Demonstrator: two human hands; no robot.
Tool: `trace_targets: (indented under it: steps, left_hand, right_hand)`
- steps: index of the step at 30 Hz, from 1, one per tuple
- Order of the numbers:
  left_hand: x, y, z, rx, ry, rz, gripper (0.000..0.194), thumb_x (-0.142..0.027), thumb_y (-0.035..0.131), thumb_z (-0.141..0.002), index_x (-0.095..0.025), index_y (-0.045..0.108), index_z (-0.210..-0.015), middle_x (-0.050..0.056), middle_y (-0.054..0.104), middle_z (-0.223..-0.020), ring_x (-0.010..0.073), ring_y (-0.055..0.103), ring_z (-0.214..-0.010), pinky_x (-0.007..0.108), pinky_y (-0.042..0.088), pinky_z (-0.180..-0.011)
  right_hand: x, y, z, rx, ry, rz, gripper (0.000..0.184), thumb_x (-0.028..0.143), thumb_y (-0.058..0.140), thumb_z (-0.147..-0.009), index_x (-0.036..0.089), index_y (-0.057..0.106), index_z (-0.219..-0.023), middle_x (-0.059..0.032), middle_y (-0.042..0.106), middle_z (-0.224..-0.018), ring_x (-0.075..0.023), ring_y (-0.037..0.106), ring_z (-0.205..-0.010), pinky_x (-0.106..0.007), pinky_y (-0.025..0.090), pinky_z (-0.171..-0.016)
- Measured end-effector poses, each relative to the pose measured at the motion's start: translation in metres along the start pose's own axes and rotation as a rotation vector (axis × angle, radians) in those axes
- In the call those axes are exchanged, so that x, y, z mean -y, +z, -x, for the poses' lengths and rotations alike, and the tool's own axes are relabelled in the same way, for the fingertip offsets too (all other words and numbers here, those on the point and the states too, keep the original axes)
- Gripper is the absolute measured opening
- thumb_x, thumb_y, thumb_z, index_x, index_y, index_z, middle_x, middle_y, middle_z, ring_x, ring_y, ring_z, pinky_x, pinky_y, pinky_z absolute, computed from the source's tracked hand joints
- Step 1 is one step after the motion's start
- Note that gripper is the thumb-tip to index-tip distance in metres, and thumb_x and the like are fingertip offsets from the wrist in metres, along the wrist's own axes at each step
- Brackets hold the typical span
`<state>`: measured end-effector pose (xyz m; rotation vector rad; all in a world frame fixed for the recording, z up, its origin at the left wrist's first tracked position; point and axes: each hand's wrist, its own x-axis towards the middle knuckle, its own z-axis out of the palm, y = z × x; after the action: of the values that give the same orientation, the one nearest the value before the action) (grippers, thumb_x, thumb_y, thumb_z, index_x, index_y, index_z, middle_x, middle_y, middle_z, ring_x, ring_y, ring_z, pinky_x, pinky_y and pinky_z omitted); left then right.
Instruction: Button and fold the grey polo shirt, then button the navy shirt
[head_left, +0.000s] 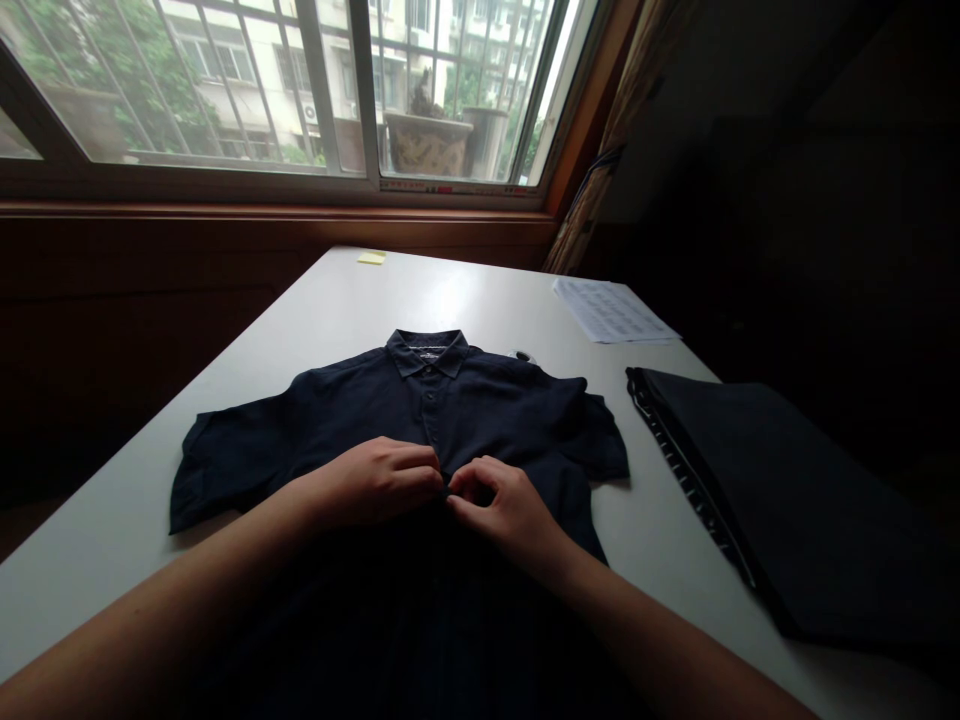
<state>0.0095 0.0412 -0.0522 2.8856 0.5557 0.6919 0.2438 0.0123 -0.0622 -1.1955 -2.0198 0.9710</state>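
A dark navy short-sleeved shirt [495, 410] lies spread front up, its collar pointing to the window and its sleeves out to both sides. Buttons show on the front strip below the collar. My left hand [386, 480] is closed at the middle of that strip, its fingertips pinching the cloth. Facing it, my right hand [510, 505] pinches the shirt's front edge between thumb and forefinger. Both sets of fingertips almost meet. Whether a button is between them is too dark and small to tell. The lower part of the shirt fades into shadow.
The shirt rests on a white table [262, 345]. To the right lies a folded dark garment [787, 500] with a striped edge. Printed sheets [611, 310] and a yellow sticky note [372, 257] are near the far edge. Beyond stands a barred window [450, 100] beside a curtain [592, 190].
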Motion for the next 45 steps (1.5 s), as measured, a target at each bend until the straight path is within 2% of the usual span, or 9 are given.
trace_targets:
  steps: [9,22,28,42,45]
  left_hand:
    - [-0.001,0.0,0.0,-0.016,0.017,0.052,0.018,-0.019,0.049,-0.101,-0.018,0.064,-0.091,0.006,0.068,-0.092,0.0128,0.063,-0.073,0.025,0.051,-0.069]
    - [-0.001,-0.001,-0.001,-0.045,0.033,0.082,0.012,-0.019,0.053,-0.099,-0.018,0.064,-0.094,0.007,0.068,-0.093,0.0135,0.065,-0.076,0.025,0.052,-0.07]
    - [0.0,-0.001,-0.001,-0.016,0.034,0.047,0.014,-0.02,0.05,-0.101,-0.017,0.063,-0.096,0.006,0.067,-0.094,0.0134,0.064,-0.075,0.025,0.052,-0.07]
    - [-0.003,0.002,-0.004,0.02,0.058,-0.034,0.018,-0.018,0.046,-0.102,-0.016,0.057,-0.087,0.004,0.065,-0.086,0.0144,0.057,-0.073,0.027,0.049,-0.066]
    - [-0.004,0.002,-0.004,-0.001,0.062,-0.035,0.016,-0.016,0.046,-0.101,-0.016,0.056,-0.088,0.005,0.064,-0.086,0.0139,0.057,-0.073,0.026,0.049,-0.067]
  right_hand:
    - [0.004,0.0,0.003,-0.037,-0.046,0.029,0.005,0.022,0.073,-0.08,0.021,0.069,-0.078,-0.0009,0.064,-0.073,-0.017,0.061,-0.072,-0.028,0.047,-0.068]
    - [0.005,0.0,0.004,-0.073,-0.08,0.011,0.005,0.018,0.072,-0.08,0.019,0.07,-0.076,-0.0011,0.066,-0.071,-0.0163,0.062,-0.07,-0.027,0.046,-0.066]
    - [0.003,0.0,0.002,-0.036,-0.061,-0.042,0.003,0.016,0.071,-0.08,0.019,0.07,-0.078,0.0004,0.066,-0.071,-0.0141,0.061,-0.065,-0.025,0.046,-0.062]
    - [-0.006,-0.001,0.0,-0.002,-0.139,-0.023,0.001,0.02,0.072,-0.085,0.02,0.072,-0.085,-0.001,0.069,-0.079,-0.0159,0.065,-0.074,-0.026,0.048,-0.069]
    - [-0.003,-0.005,0.0,0.016,-0.132,-0.05,0.01,0.023,0.065,-0.092,0.019,0.072,-0.085,-0.0021,0.071,-0.082,-0.0163,0.066,-0.077,-0.027,0.048,-0.073]
